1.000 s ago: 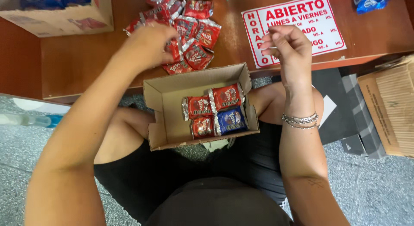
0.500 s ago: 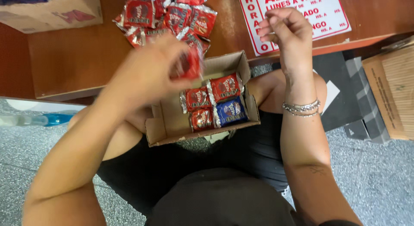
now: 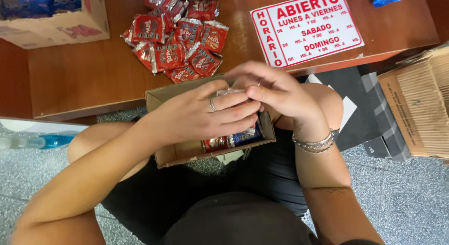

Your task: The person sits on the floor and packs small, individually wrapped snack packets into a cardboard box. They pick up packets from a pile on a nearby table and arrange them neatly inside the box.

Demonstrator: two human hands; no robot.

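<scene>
Both hands meet over a small open cardboard box (image 3: 163, 156) resting on the person's lap, just below the edge of a wooden table (image 3: 84, 76). The left hand (image 3: 196, 116) lies fingers-forward across the box, pressing on a silver-edged snack packet (image 3: 230, 92). The right hand (image 3: 273, 93) curls narrowly around that packet's far end. Red and blue packets (image 3: 234, 141) sit inside the box. A heap of red packets (image 3: 180, 48) lies on the table, beside a red-and-white sign (image 3: 306, 29).
</scene>
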